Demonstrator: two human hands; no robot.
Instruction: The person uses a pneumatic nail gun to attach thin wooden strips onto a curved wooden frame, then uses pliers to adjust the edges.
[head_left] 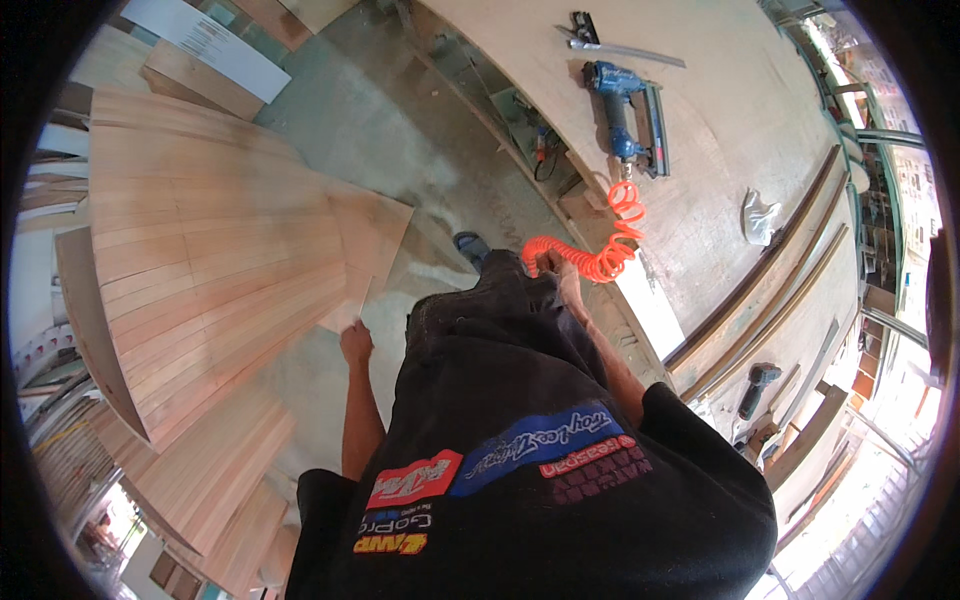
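Note:
My left hand (pixel 356 342) hangs low beside a large panel of joined wooden strips (pixel 205 250). Its fingers are curled closed by a thin pale sliver that runs up toward the panel's corner piece; what they hold is too small to make out. At my waist, my right hand (pixel 562 273) is closed against an orange coiled air hose (pixel 603 262). The coils partly hide its fingers, so whether it grips the hose is unclear. That hose leads to a blue pneumatic stapler (pixel 622 112) lying on the workbench (pixel 700 230).
A combination square (pixel 625 50) lies beyond the stapler. Crumpled white plastic (pixel 760 216) and long wooden strips (pixel 765 270) occupy the bench's right part, with a dark power tool (pixel 758 388) nearer. More wooden panels (pixel 190 465) stand at lower left; boards (pixel 205 75) lie at far left.

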